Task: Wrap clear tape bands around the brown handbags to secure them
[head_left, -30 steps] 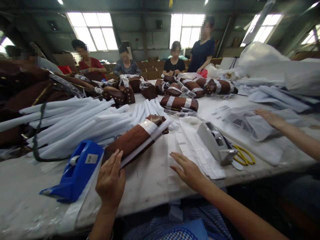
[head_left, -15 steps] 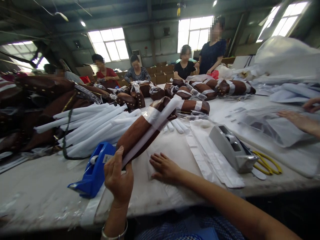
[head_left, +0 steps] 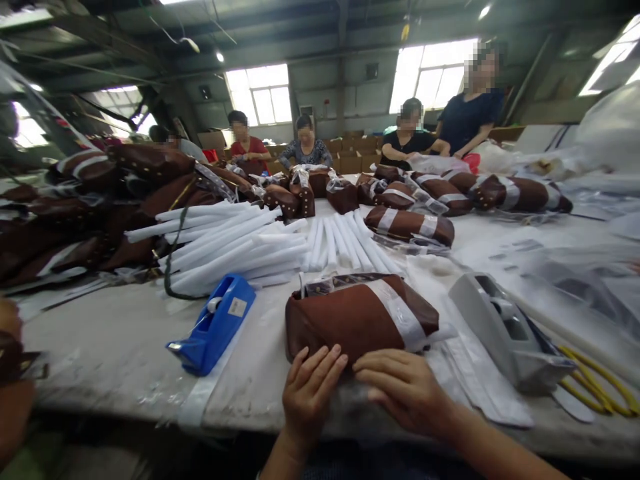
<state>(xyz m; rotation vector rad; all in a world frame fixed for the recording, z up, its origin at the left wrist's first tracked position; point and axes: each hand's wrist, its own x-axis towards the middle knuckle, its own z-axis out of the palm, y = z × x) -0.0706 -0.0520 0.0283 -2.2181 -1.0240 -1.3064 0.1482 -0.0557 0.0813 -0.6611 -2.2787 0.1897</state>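
Note:
A brown folded bag (head_left: pixel 357 317) with a clear tape band lies flat on the white table (head_left: pixel 110 347) right in front of me. My left hand (head_left: pixel 309 390) rests at its near edge, fingers stretched and touching the leather. My right hand (head_left: pixel 407 387) lies beside it at the bag's lower right edge, fingers curved over the edge on a clear strip. Neither hand lifts the bag.
A blue tape dispenser (head_left: pixel 216 325) sits to the left, a grey one (head_left: pixel 505 331) to the right with yellow scissors (head_left: pixel 605 383) past it. White paper rolls (head_left: pixel 235 247) and more brown bags (head_left: pixel 410 225) fill the middle. Several people work at the far side.
The brown bag was held up by my left hand and now lies flat across the table before me. Both hands have come together at its near edge. The view has swung left.

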